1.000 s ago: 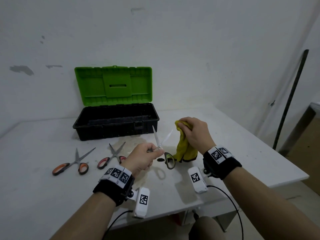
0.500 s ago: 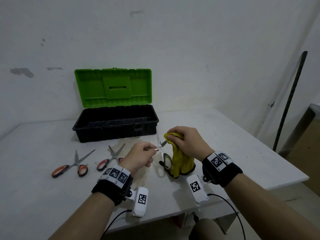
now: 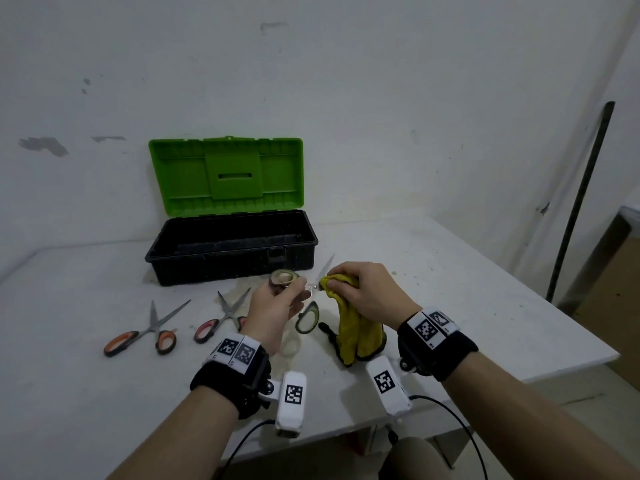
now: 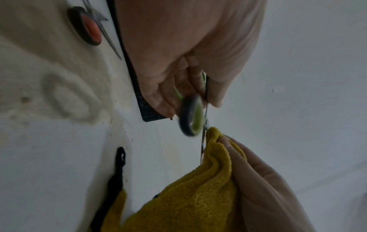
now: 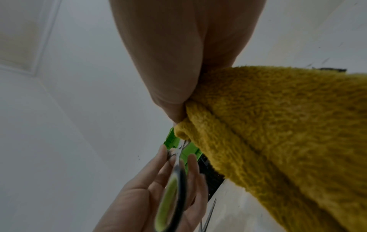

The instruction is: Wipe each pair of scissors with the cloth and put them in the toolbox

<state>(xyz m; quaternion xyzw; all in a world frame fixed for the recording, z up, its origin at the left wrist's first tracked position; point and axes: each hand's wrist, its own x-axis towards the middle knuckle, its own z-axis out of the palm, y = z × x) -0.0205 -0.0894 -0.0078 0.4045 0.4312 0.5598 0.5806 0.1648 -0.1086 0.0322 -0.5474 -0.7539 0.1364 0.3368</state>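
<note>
- the green-handled scissors (image 3: 306, 299) sit at the centre of the head view, lifted off the white table (image 3: 485, 289), with the blades spread apart.
- the left hand (image 3: 277, 306) pinches them near the pivot and upper handle loop; the second loop hangs below the hand.
- the right hand (image 3: 367, 292) is curled round a bunched yellow cloth (image 3: 353, 327), pressing it onto a blade just right of the pivot; the rest of the cloth hangs down to the table.
- key relation: the free blade points to the upper right of the frame, so the long axis runs from the left hand's pinch up and away. i judge the wipe has to travel along that line, from pivot to tip, with the right hand doing the moving.
- in the left wrist view the cloth seems to wrap the blade edge-on, though blur makes the contact hard to confirm.
- the open toolbox (image 3: 232, 251), black tray with its green lid up, stands just behind the hands at the upper middle; the left hand is nearer to it.
- two orange-handled scissors (image 3: 145, 330) (image 3: 221, 317) lie at the left of the frame, blades open, not yet wiped as far as i can judge.
- no brand or readable writing shows; only square black-and-white marker patterns on the wrist bands (image 3: 237, 351).
</note>
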